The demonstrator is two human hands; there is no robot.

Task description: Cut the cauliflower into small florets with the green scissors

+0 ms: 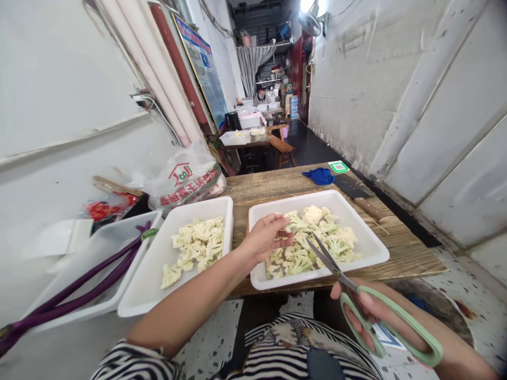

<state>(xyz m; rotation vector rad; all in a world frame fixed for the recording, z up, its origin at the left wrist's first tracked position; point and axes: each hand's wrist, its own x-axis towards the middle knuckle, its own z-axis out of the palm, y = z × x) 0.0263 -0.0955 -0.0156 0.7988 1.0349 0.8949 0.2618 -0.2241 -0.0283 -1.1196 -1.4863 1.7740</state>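
Note:
My left hand (270,238) is over the right white tray (376,252), its fingers curled around the edge of a cauliflower floret (293,221). Cut cauliflower pieces (335,240) fill much of that tray. My right hand (366,311) grips a pair of scissors (412,330) with pale green handles, fingers through the loops. The blades are slightly apart and point over the cauliflower, to the right of my left hand. To the left, a second white tray (138,295) holds a smaller heap of cauliflower florets (200,243).
A cleaver (368,206) and a blue cloth (319,176) lie on the wooden table (253,187) beyond the tray. Long purple eggplants (91,274) rest across a bin at far left. A plastic bag (190,177) stands behind the left tray. A person (262,96) sits far back.

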